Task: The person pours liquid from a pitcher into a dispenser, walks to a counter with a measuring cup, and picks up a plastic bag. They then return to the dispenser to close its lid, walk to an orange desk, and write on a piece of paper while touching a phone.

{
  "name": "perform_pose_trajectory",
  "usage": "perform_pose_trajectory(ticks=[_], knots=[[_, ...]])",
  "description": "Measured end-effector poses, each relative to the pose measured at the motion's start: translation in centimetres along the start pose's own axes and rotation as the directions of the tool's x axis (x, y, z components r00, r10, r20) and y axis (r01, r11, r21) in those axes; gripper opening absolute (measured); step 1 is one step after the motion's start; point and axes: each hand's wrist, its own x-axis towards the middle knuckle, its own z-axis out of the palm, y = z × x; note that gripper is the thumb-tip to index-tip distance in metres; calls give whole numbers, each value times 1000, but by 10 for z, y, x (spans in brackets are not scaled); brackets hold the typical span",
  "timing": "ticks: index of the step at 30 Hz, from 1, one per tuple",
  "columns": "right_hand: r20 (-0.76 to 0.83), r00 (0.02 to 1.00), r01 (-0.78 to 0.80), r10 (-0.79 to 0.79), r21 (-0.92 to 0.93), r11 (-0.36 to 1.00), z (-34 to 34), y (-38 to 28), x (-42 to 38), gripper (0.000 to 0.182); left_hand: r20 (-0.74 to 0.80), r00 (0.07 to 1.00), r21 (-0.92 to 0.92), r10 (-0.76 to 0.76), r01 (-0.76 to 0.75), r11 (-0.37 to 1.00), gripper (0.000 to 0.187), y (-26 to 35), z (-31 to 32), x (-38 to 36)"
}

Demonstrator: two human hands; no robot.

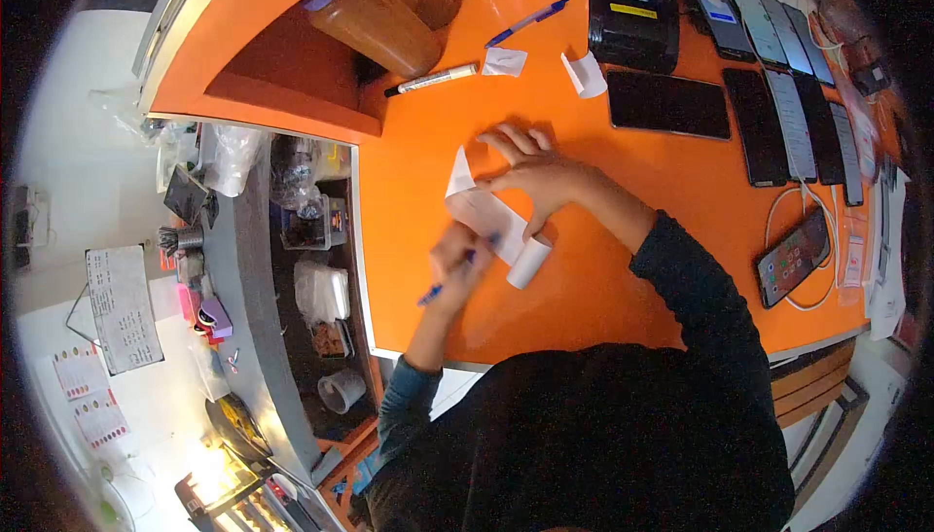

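Observation:
My left hand (457, 258) is closed around a blue pen (430, 294), over a strip of white paper (482, 213). The strip leads to a small paper roll (529, 263) lying on the orange table, and its far end is folded up to a point. My right hand (538, 177) is spread above and beside the strip, fingers apart and curved, with the thumb by the roll. Whether the fingertips press on the paper is hard to tell.
Beyond my hands on the orange table (603, 308) are a marker (431, 80), another blue pen (527, 23), paper scraps (505, 62) and a black printer (632, 17). Several phones (668, 104) and cables are at the right. Shelves (316, 367) stand at the left.

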Motion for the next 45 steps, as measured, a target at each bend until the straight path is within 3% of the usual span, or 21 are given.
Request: perform_pose_trajectory(ticks=[3, 4, 8, 10, 13, 14, 17, 18, 21, 25, 26, 29, 32, 35, 36, 39, 43, 44, 45], knots=[[-10, 1000, 3, -3, -23, 1000, 0, 2, -1, 84, 119, 986, 167, 121, -140, 976, 13, 18, 3, -2], [-12, 1000, 3, -3, -36, 999, 1, 2, 0, 84, 32, 999, 147, 37, -42, 988, 12, -5, 1, -13], [-4, 1000, -11, 11, -50, 999, -2, 0, -1, 85, 108, 988, 176, 107, -125, 976, 14, -24, -2, -23], [5, 1000, -18, 19, -55, 998, 1, 1, 0, 86, 81, 994, 134, 77, -88, 987, 15, 18, -2, -6], [-20, 1000, -1, 1, -21, 1000, 5, 3, 1, 88, -36, 979, 127, -202, 205, 970, 15, -1, -11, -11], [-28, 1000, 8, -9, -31, 999, 3, 3, 1, 89, 88, 995, 84, 45, -53, 995, 16, 5, -8, -10], [-24, 1000, 14, -15, -57, 998, 2, 2, 0, 90, 99, 990, 119, 100, -111, 987, 17, 12, -4, -12], [-15, 1000, 2, -3, -65, 998, 1, 1, 0, 90, 12, 995, 98, -95, 94, 991, 17, 0, -10, -16], [-20, 1000, -4, 3, -68, 998, 1, 1, 1, 90, 100, 995, 33, 22, -25, 999, 20, 0, -10, -20], [-57, 998, 29, -32, -49, 998, 2, 1, 0, 88, 41, 995, 90, -91, 87, 992, 24, -11, -13, -24], [-51, 998, 27, -29, -48, 998, 4, 1, 0, 88, -42, 989, 68, -142, 145, 987, 22, 1, -14, -14], [-37, 999, 14, -16, -64, 998, 3, 3, 0, 88, 171, 983, 20, 65, -69, 997, 19, 23, -7, -11], [-22, 1000, 10, -11, -71, 997, 3, 1, 0, 88, 58, 976, 129, -209, 200, 971, 14, -16, -13, -24], [-11, 1000, 4, -5, -64, 998, 1, 3, 1, 89, 146, 988, 62, 44, -53, 997, 11, 9, -9, -5], [-14, 1000, 5, -6, -59, 998, 3, 3, 2, 89, 192, 962, 39, 194, -205, 978, 9, 11, -3, -4], [-6, 1000, -4, 3, -50, 999, 4, 3, 1, 90, 79, 997, 59, -23, 18, 998, 10, -3, -6, 1], [3, 1000, -18, 18, -21, 1000, -1, -1, 1, 89, 161, 971, -18, 174, -174, 985, 14, 9, 7, 10], [1, 1000, -10, 10, -21, 1000, 0, 1, 1, 89, 180, 966, 31, 186, -195, 980, 14, 22, 7, 16], [-2, 1000, 0, 0, -19, 1000, 3, 4, 2, 89, 116, 991, -12, 61, -60, 998, 15, 2, 8, 9]])
